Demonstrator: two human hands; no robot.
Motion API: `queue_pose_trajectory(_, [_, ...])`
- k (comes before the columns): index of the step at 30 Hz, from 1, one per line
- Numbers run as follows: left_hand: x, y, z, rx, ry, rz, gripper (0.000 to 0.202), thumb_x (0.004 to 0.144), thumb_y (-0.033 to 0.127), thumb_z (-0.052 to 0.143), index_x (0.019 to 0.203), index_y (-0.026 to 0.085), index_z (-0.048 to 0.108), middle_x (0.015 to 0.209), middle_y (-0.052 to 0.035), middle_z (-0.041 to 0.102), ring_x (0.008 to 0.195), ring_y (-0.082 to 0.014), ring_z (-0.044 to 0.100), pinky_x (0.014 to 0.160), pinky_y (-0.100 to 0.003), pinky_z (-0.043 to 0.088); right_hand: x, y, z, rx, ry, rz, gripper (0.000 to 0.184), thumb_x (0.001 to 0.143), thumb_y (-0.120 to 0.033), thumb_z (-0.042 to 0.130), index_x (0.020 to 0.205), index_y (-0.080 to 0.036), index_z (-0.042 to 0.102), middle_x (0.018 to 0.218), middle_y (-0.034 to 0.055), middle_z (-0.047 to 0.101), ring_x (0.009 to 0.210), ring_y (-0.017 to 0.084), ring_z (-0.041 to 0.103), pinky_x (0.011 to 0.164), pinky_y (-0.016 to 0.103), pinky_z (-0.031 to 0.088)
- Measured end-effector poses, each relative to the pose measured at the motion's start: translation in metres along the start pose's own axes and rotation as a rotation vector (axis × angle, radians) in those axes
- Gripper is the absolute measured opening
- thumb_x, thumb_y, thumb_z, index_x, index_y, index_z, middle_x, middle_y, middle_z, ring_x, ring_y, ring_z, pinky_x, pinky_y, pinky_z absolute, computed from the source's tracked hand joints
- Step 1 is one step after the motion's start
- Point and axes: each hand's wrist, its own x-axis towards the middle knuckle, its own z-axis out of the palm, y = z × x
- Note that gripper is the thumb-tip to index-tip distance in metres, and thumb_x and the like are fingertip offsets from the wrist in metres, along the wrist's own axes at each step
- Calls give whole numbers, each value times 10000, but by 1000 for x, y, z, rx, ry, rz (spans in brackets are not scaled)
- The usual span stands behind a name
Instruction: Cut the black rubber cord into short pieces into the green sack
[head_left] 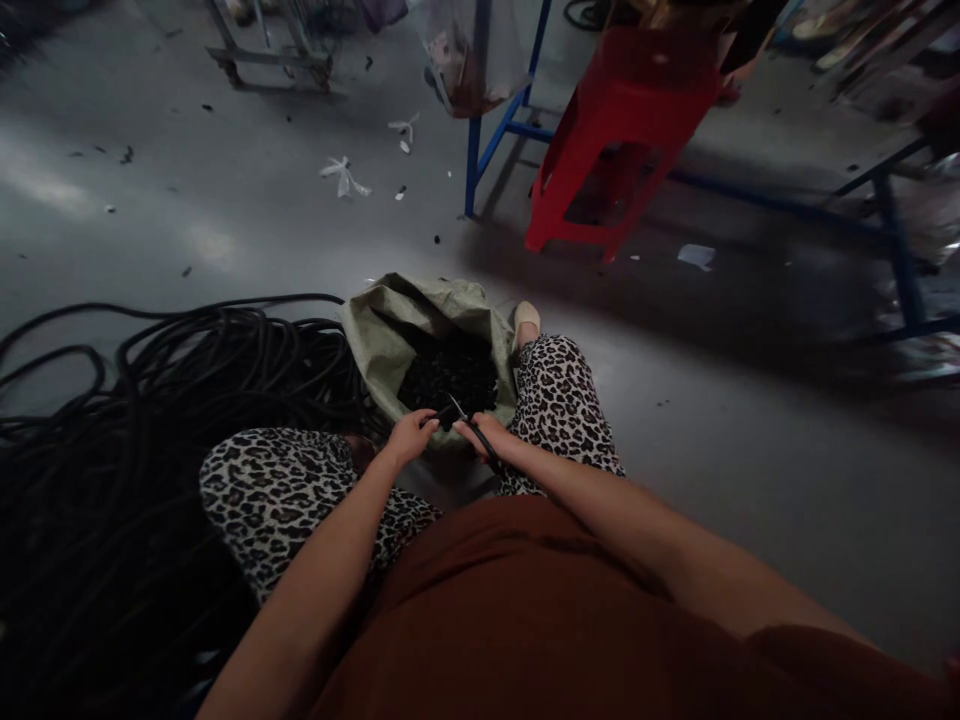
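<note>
1. Done, as far as shows: many short black pieces (450, 372) lie inside the pale green sack (365, 340), which stands open-mouthed on the floor (735, 480) between the person's knees.
2. In hand: the left hand (412, 437) has its grip pinched on a dark, slim black piece (445, 413) at the sack's near rim; the right hand (487, 437) has its grip closed round the black-handled scissors (481, 441), their blade tip pointing up beside that piece. Whether the blades touch it, I cannot tell.
3. Left over: a large tangle of long black tubing (133, 400) spreads beside the sack on the left, so the work looks only partway along. How deep the sack is filled is hidden.
4. Surface: smooth grey concrete, shiny at the left, with white scraps (345, 178) and small dark bits scattered about.
5. Room: a dim workspace; ahead stand a red plastic stool (649, 105), a blue metal frame (472, 165) and a wheeled trolley (262, 60).
</note>
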Motion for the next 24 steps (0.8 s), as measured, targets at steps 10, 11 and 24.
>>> queue_pose_trajectory(10, [2,4,1,2,-14,-65,254,772,264,506,898,146,692,669,-22,661,596,-150,585,579,-253,464,-6,-6,-3,-7,-1,39,463,810,-590,604,837,-128,600,457,-26,492,304,115,477,323,196,361])
queue_pose_trajectory(11, [2,5,0,-22,-6,-76,248,771,260,510,899,146,690,669,-21,662,597,-148,586,580,-251,467,-4,-5,-3,4,12,46,473,799,-603,609,825,-131,601,443,-27,483,305,118,479,319,196,358])
queue_pose_trajectory(24, [-2,10,-6,-271,111,-112,373,768,388,597,1013,118,676,703,-36,691,642,-158,633,680,-305,532,-10,-9,-4,108,-194,29,599,817,-693,508,985,-122,578,510,1,560,357,125,525,338,187,387])
